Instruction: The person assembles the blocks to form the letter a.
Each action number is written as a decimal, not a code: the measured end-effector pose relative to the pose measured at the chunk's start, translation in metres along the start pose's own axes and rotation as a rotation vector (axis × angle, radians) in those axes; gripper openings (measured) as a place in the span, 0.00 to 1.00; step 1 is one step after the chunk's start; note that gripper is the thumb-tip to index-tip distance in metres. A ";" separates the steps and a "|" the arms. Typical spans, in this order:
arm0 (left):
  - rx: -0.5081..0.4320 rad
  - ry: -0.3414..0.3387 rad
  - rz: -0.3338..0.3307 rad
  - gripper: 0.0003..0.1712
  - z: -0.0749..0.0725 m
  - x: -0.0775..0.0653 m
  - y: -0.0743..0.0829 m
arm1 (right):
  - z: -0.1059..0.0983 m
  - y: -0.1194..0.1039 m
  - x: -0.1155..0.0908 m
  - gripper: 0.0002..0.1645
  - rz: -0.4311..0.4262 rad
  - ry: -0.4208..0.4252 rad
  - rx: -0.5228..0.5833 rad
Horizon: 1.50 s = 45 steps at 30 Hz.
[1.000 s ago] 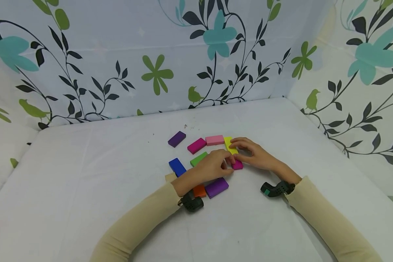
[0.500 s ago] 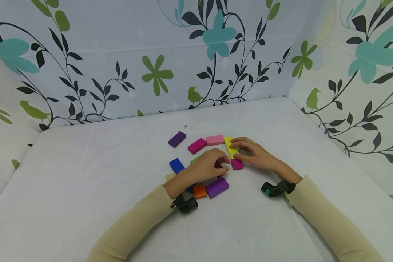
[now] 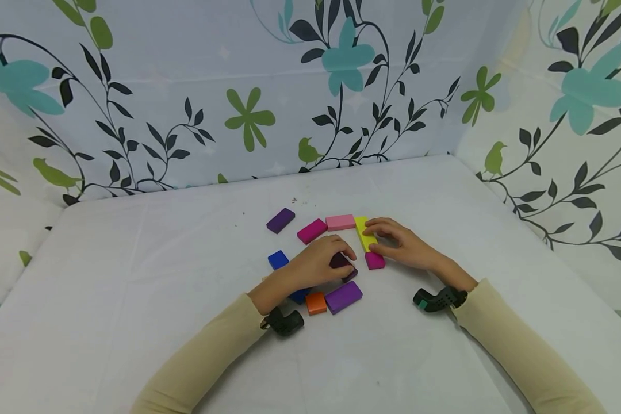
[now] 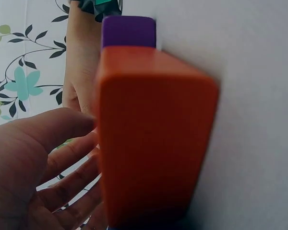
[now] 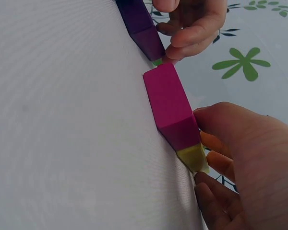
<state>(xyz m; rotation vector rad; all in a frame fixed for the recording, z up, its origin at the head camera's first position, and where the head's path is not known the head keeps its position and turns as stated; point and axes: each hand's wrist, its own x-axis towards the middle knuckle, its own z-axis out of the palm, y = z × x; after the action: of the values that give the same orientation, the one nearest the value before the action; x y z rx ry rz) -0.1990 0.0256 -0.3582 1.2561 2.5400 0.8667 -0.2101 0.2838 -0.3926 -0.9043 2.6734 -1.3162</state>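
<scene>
My left hand [image 3: 318,261] hovers over a dark maroon block [image 3: 342,265], thumb and fingers bent loosely around it; a firm grip does not show. My right hand [image 3: 401,244] rests its fingertips along the right side of a yellow block [image 3: 364,234]. A magenta block [image 3: 375,260] touches the yellow block's near end; the right wrist view shows that magenta block [image 5: 170,103] beside my thumb. An orange block [image 4: 153,139] fills much of the left wrist view, with a purple block [image 4: 129,31] behind it.
Pink [image 3: 340,222], magenta-pink [image 3: 312,231] and dark purple [image 3: 280,220] blocks lie at the back. Two blue blocks, one left [image 3: 278,259] and one nearer [image 3: 300,295], are partly covered by my left hand and wrist. A patterned cloth [image 3: 186,86] hangs behind the white table.
My left hand has drawn back leftward from beside the near magenta block, uncovering the maroon block and covering the green one. My right hand has stayed at the yellow block.
</scene>
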 end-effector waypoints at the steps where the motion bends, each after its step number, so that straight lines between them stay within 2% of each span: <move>1: 0.003 -0.008 0.004 0.14 0.000 0.000 0.000 | 0.000 0.000 0.000 0.21 -0.002 0.001 -0.001; 8: 0.043 -0.062 0.036 0.17 -0.002 -0.005 -0.004 | 0.001 0.000 0.000 0.20 0.004 -0.001 0.001; 14: 0.056 -0.083 0.033 0.20 -0.003 -0.007 -0.007 | 0.002 0.000 0.001 0.20 0.000 0.001 -0.003; 24: 0.063 -0.069 0.043 0.19 -0.003 -0.005 -0.009 | 0.001 -0.001 0.001 0.20 0.001 0.002 -0.003; 35: 0.133 -0.054 -0.016 0.19 -0.003 -0.004 -0.003 | 0.001 -0.001 0.000 0.20 0.010 0.009 -0.006; 45: 0.116 -0.056 -0.016 0.20 -0.004 -0.005 -0.005 | 0.001 -0.004 0.000 0.20 0.021 0.004 -0.008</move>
<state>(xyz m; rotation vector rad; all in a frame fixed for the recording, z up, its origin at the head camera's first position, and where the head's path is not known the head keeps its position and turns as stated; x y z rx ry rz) -0.2006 0.0174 -0.3587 1.2713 2.5853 0.6790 -0.2078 0.2812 -0.3898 -0.8733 2.6858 -1.3049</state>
